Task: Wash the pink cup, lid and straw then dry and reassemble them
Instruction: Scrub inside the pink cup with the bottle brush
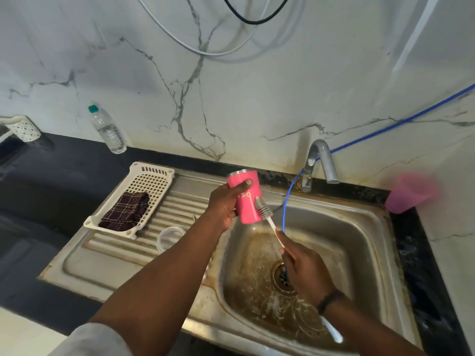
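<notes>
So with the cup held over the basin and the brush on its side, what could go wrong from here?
1. The left hand holds the cup from one side only; brush pressure from the right hand could push the cup out of the grip into the stained sink.
2. The clear lid lies on the drainboard beside the left forearm; a sweep might knock it.

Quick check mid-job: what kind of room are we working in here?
Most likely a home kitchen: a stainless steel sink with ribbed drainboard, a curved metal tap against a marble-patterned wall, and a white plastic drying rack holding a dark checked cloth.
</notes>
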